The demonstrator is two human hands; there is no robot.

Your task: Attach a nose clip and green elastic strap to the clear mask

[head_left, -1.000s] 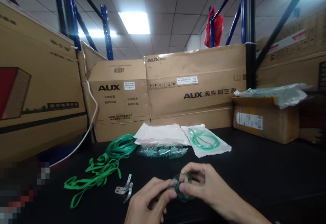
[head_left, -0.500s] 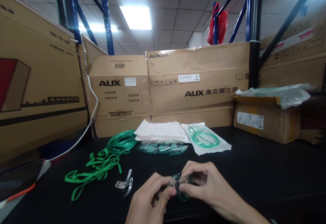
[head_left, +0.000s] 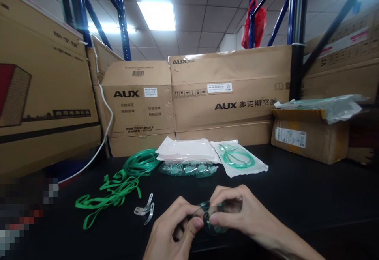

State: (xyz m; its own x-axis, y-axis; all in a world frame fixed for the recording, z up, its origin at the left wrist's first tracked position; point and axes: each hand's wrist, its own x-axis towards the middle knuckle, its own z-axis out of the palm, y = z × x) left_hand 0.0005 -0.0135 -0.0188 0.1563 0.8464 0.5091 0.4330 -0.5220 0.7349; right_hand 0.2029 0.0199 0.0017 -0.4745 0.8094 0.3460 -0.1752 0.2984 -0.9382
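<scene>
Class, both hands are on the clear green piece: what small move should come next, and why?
I'd probably slide the right hand slightly aside while the left hand holds the clear green piece, since fingers crowd its dark round part from both sides.

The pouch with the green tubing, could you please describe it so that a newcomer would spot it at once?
Start at the wide AUX carton at the back of the black surface. In front of it, beyond the right hand, lies a flat white pouch. Unlike the stacked white packets on its left, it shows a ring of green tubing.
</scene>
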